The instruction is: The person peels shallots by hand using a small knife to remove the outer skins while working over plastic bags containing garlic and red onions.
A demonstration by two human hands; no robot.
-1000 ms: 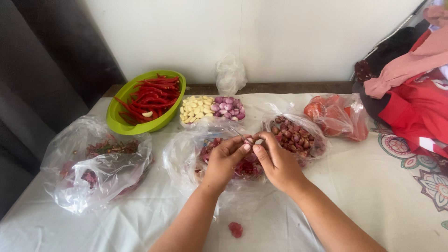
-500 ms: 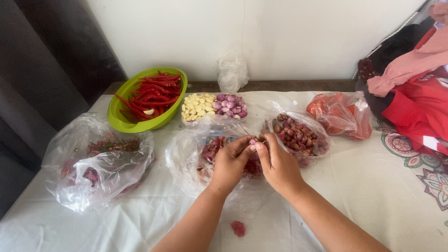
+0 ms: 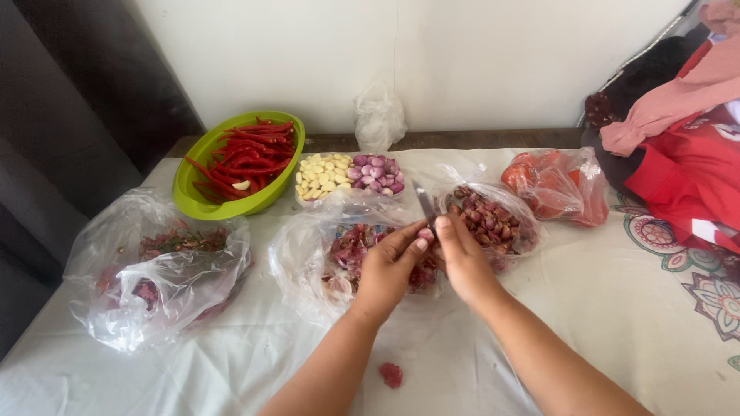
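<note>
My left hand (image 3: 385, 270) pinches a small purple shallot (image 3: 425, 234) between thumb and fingers. My right hand (image 3: 462, 258) grips a small knife (image 3: 425, 205), its blade pointing up and away, right beside the shallot. Both hands hover over a clear plastic bag of reddish shallot peels (image 3: 351, 250). Just right of them lies an open bag of unpeeled shallots (image 3: 489, 217).
A green bowl of red chillies (image 3: 240, 163) stands at back left. Beside it a container holds garlic cloves (image 3: 324, 175) and peeled shallots (image 3: 378, 173). A bag of scraps (image 3: 154, 262) lies left, a bag of tomatoes (image 3: 556, 185) right, clothes (image 3: 686, 154) far right. One peel scrap (image 3: 391, 374) lies near me.
My right hand has turned so the knife blade now stands up in view. Both hands stay together over the peel bag with the shallot.
</note>
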